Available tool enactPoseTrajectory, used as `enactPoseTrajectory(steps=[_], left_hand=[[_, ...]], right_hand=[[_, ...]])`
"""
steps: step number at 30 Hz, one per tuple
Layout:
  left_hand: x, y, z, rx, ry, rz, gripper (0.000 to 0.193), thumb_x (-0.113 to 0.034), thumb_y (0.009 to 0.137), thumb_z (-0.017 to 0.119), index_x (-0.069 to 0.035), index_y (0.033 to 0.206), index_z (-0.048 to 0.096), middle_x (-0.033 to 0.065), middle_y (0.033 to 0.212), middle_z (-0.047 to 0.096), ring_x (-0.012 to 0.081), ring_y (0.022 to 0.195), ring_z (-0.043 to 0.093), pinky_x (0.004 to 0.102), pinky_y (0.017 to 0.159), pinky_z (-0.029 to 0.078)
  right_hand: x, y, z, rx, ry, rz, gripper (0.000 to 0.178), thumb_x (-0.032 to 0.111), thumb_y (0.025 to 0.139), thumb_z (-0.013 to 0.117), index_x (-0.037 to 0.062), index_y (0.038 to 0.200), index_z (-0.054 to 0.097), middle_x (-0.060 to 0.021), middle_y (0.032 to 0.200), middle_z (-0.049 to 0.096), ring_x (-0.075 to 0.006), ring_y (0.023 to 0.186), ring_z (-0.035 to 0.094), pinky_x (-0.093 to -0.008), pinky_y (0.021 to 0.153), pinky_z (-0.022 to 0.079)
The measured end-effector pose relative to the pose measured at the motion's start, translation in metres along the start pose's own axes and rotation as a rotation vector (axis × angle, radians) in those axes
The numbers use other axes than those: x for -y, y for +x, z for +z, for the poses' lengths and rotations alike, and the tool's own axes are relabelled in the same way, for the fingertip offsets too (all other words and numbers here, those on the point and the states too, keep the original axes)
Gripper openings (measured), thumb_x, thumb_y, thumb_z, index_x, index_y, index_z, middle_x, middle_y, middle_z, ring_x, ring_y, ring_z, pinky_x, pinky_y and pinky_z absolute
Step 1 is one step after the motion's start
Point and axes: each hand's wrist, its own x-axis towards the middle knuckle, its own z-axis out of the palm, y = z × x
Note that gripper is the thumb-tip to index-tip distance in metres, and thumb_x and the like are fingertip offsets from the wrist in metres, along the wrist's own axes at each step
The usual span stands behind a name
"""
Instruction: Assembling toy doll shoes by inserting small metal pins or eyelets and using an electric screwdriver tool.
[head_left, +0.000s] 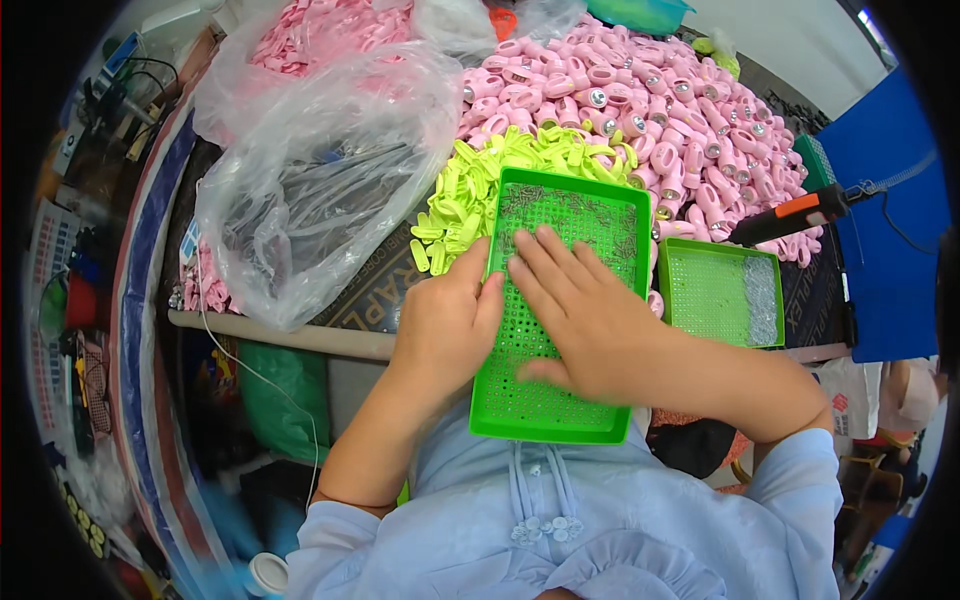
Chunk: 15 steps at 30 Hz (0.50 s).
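Note:
A bright green perforated tray [487, 400] reaches from my lap over the table edge. Small dark screws [620, 235] are spread over its far part and along its right side. My left hand [445, 318] is closed on the tray's left rim, thumb on top. Inside the tray lies my right hand [585, 315], palm down with fingers stretched out and nothing held in it. What is under that palm is hidden. Yellow-green plastic pieces [465, 200] are heaped just past the tray, beside a large pile of pink plastic torch-like bodies [690, 130].
A second green tray [700, 300] at right holds small silvery pieces [761, 300]. Over the pink pile's right edge lies a black and orange electric screwdriver [795, 215] with a coiled cord. Clear plastic bags [330, 190] cover the left side. A white cable [255, 370] hangs off the table edge.

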Motion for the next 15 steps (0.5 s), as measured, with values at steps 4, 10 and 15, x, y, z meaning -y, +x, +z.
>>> enactPoseTrajectory(steps=[4, 10, 15], left_hand=[[-0.008, 0.001, -0.005, -0.044, -0.036, -0.040, 0.035, -0.015, 0.093, 0.060, 0.000, 0.125, 0.060, 0.0245, 0.075, 0.066, 0.0432, 0.067, 0.066, 0.0513, 0.061, 0.051], [-0.004, 0.002, -0.008, -0.032, 0.093, 0.010, 0.035, -0.015, 0.093, 0.060, 0.001, 0.123, 0.060, 0.0244, 0.075, 0.066, 0.0427, 0.067, 0.066, 0.0507, 0.060, 0.050], [0.002, 0.001, -0.014, -0.035, -0.019, -0.032, 0.036, -0.016, 0.092, 0.060, 0.001, 0.124, 0.060, 0.0238, 0.074, 0.066, 0.0419, 0.068, 0.066, 0.0494, 0.060, 0.050]], right_hand=[[-0.001, 0.001, -0.002, 0.015, -0.032, 0.053, 0.101, 0.057, 0.086, 0.066, -0.0135, 0.147, 0.029, -0.0332, 0.157, 0.024, -0.0478, 0.147, 0.025, -0.0564, 0.117, 0.026], [-0.008, 0.018, 0.007, -0.097, 0.090, -0.025, 0.100, 0.056, 0.087, 0.066, -0.0117, 0.149, 0.027, -0.0319, 0.157, 0.023, -0.0473, 0.147, 0.024, -0.0570, 0.117, 0.027], [-0.005, 0.001, -0.003, 0.068, 0.088, -0.066, 0.098, 0.053, 0.087, 0.067, -0.0115, 0.149, 0.027, -0.0310, 0.158, 0.024, -0.0457, 0.148, 0.024, -0.0569, 0.117, 0.028]])
